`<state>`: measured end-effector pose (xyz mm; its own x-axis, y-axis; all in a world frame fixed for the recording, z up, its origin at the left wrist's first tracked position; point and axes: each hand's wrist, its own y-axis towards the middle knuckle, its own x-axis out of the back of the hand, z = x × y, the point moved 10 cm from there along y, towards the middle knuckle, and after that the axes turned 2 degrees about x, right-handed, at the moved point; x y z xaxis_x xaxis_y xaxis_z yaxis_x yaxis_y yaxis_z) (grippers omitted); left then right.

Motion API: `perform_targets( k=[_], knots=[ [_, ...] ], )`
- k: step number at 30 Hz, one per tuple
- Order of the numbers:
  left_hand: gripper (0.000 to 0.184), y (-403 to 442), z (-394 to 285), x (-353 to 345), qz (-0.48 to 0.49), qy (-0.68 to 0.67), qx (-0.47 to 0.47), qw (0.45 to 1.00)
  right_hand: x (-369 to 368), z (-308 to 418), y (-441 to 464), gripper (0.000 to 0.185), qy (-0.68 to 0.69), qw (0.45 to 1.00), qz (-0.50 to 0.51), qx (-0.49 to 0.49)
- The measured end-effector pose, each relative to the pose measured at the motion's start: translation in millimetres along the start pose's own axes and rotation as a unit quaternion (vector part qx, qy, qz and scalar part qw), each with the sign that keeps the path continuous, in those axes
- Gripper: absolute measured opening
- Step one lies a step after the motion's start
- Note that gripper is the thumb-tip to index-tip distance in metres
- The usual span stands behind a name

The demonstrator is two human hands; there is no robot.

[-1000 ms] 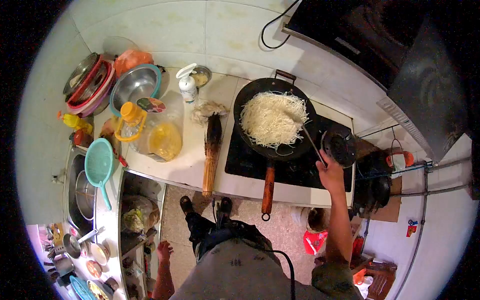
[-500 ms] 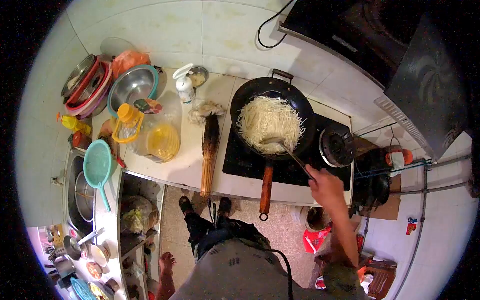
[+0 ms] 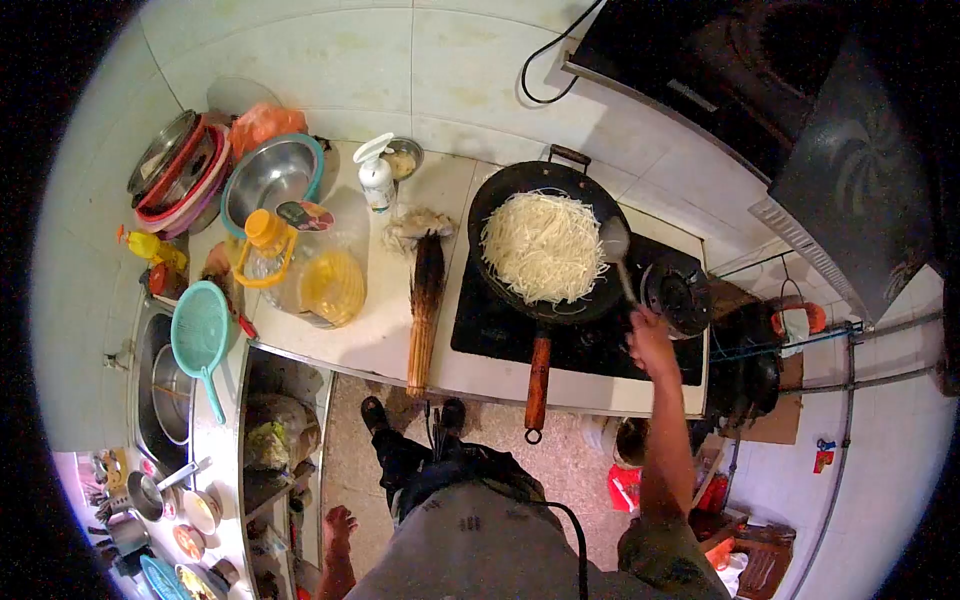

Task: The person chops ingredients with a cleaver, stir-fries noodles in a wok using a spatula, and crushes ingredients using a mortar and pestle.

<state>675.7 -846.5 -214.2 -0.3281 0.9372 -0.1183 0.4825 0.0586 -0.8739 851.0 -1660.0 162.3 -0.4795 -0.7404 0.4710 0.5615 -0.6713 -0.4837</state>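
Observation:
My right hand (image 3: 650, 340) is wrapped round the handle of a metal spatula (image 3: 615, 242), whose head rests at the right inner side of a black wok (image 3: 497, 188). Pale, thin noodle-like strands (image 3: 545, 245) lie heaped in the wok, which sits on the left burner with its wooden handle (image 3: 537, 385) toward me. Low at the left, away from the counter top, my left hand (image 3: 340, 524) hangs beside my body with its fingers loosely apart and nothing in them.
On the counter stand a bamboo brush (image 3: 424, 320), a white spray bottle (image 3: 376, 178), a large oil jug (image 3: 330, 285), a metal basin (image 3: 272, 180) and a green strainer (image 3: 200, 325). A second burner (image 3: 678, 298) is right of the wok. The range hood (image 3: 700, 80) hangs at upper right.
The spatula went from the strands' right side to the near edge, then out to the wok's right side. My right hand moved with it. The strands now form a rounder heap.

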Motion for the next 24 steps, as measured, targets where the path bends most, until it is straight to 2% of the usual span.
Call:
perform_targets(
  k=[1, 3, 5, 7, 8, 10, 11, 13, 15, 16, 19, 21, 22, 23, 24],
  knots=[
    [0.023, 20, 2, 1, 0.016, 0.016, -0.017, 1.000, -30, -6, 16, 0.040, 0.109, 0.990, 0.091, -0.017],
    [0.023, 30, -7, -6, 0.030, 0.032, -0.037, 0.998, -67, 0, 29, 0.040, 0.183, 0.972, 0.141, -0.048],
    [0.024, 27, -34, -27, -0.005, 0.060, -0.047, 0.997, -80, 12, 29, 0.042, 0.148, 0.975, 0.167, -0.018],
    [0.024, 15, -57, -48, 0.004, 0.106, -0.063, 0.992, -88, 9, 29, 0.044, 0.111, 0.975, 0.192, 0.008],
    [0.023, 3, -68, -56, -0.001, 0.074, -0.069, 0.995, -79, 15, 32, 0.046, -0.067, 0.977, 0.127, 0.157],
    [0.022, -9, -76, -64, -0.007, 0.040, -0.074, 0.996, -73, 46, -15, 0.052, -0.264, 0.914, 0.055, 0.302],
    [0.019, -5, -69, -55, -0.023, 0.051, -0.049, 0.997, -70, 49, -35, 0.052, -0.265, 0.914, 0.056, 0.302],
    [0.016, 18, -52, -24, -0.038, 0.064, -0.023, 0.997, -67, 55, -76, 0.052, -0.365, 0.855, 0.014, 0.368],
    [0.010, 43, -6, -1, 0.068, -0.043, 0.096, 0.992, -61, 57, -109, 0.051, -0.419, 0.839, 0.002, 0.346],
    [0.010, 44, 0, -3, 0.071, -0.043, 0.098, 0.992, -56, 56, -120, 0.051, -0.471, 0.820, -0.011, 0.325],
    [0.009, 47, 7, 9, 0.049, 0.006, 0.047, 0.998, -38, 55, -143, 0.053, -0.505, 0.805, -0.003, 0.312],
    [0.013, 51, 17, -1, 0.135, -0.063, 0.072, 0.986, -15, 69, -154, 0.052, -0.531, 0.791, -0.003, 0.305],
    [0.013, 45, 15, -5, 0.135, -0.063, 0.072, 0.986, 0, 82, -160, 0.050, -0.506, 0.799, -0.010, 0.325],
    [0.014, 41, 9, 0, 0.092, 0.001, 0.045, 0.995, 11, 96, -168, 0.049, -0.480, 0.807, -0.017, 0.345],
    [0.016, 36, 0, 2, 0.049, 0.064, 0.018, 0.997, 19, 104, -171, 0.045, -0.498, 0.809, -0.013, 0.313]
  ],
)
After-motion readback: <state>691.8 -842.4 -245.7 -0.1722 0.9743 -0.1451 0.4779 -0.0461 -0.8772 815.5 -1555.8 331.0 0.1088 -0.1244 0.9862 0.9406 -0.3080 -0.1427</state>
